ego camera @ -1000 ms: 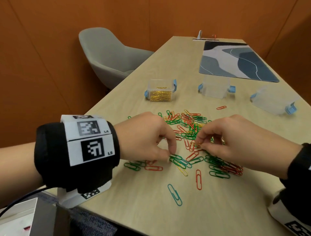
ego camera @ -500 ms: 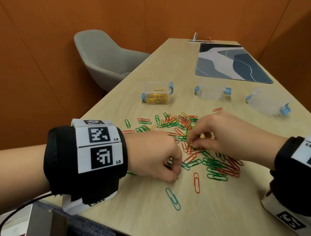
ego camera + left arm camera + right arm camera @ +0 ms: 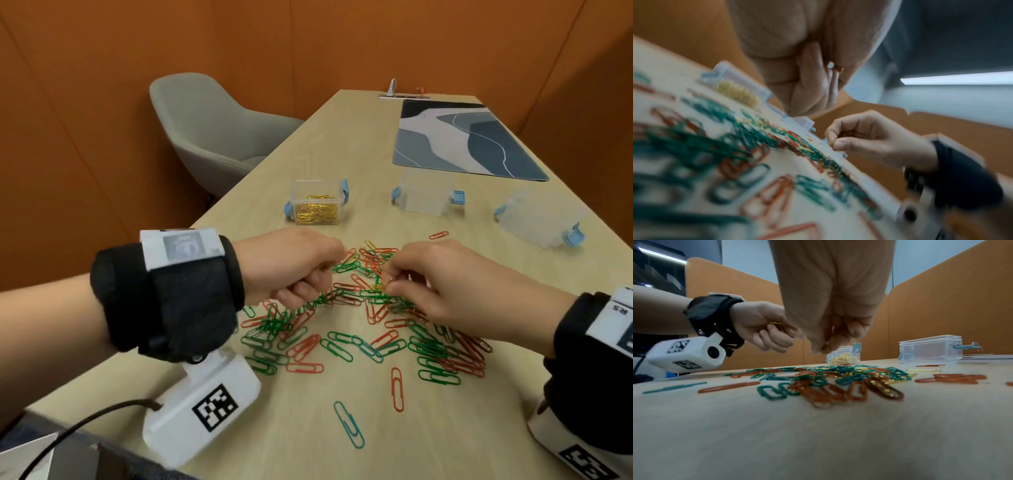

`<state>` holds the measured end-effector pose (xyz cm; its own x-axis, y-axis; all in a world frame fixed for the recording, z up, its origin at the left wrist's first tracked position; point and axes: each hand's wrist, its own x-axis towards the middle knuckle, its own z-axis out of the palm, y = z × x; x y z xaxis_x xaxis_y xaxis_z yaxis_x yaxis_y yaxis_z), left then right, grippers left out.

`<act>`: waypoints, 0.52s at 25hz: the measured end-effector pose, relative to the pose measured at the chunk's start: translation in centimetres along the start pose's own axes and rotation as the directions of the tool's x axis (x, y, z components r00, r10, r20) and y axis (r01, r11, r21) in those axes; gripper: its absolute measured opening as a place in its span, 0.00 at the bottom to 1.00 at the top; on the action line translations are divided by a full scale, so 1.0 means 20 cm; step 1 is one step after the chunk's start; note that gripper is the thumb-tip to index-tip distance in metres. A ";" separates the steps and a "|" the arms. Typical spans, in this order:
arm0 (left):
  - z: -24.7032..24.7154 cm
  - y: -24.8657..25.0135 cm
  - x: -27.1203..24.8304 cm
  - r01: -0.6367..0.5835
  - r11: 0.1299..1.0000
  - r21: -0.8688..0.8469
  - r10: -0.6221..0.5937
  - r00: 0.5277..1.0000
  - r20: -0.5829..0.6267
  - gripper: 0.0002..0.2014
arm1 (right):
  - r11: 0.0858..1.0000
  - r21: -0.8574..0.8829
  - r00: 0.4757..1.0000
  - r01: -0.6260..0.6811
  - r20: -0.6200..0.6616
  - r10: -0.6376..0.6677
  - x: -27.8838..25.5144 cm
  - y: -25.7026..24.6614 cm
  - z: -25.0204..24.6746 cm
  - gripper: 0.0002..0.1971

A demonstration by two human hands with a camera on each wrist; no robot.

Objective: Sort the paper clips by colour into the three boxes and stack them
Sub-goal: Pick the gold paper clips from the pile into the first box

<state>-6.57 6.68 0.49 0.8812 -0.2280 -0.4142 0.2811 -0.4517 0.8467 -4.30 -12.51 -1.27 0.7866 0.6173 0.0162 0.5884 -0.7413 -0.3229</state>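
A heap of green, red and gold paper clips [image 3: 363, 318] lies spread on the wooden table [image 3: 308, 428]. My left hand [image 3: 308, 274] is lifted over the heap's left side, its fingers curled round small gold clips [image 3: 777, 322]. My right hand [image 3: 411, 284] hovers over the heap's middle and pinches a gold clip [image 3: 835, 137] between thumb and forefinger. Three clear boxes with blue latches stand behind the heap: the left box [image 3: 317, 202] holds gold clips, the middle box [image 3: 426, 197] and the right box [image 3: 537, 219] look empty.
A grey-blue patterned mat [image 3: 462, 140] lies at the table's far end. A grey chair [image 3: 212, 133] stands left of the table, against orange partition walls. Single clips [image 3: 349, 425] lie near the front edge.
My left hand has risen from the table's front and moved back toward the gold box with gold clips in it. My right hand stays over the heap, pinching a gold clip.
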 end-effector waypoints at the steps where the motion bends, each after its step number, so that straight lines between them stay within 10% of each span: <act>1: -0.01 -0.01 0.02 0.049 0.988 -0.144 -0.045 0.999 0.026 0.14 | 0.998 0.056 0.998 -0.006 -0.055 0.009 0.00 0.00 -0.01 0.05; 13: 0.09 -0.02 0.11 0.248 0.840 -0.482 -0.105 0.947 0.303 0.24 | 0.903 0.376 0.958 0.209 -0.265 -0.112 -0.03 -0.04 0.00 0.07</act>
<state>-5.39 4.80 -1.32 0.6896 -0.4300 -0.5827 0.6379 -0.0205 0.7699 -5.28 -12.31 -0.93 0.7370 0.6046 0.3021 0.6256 -0.4410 -0.6436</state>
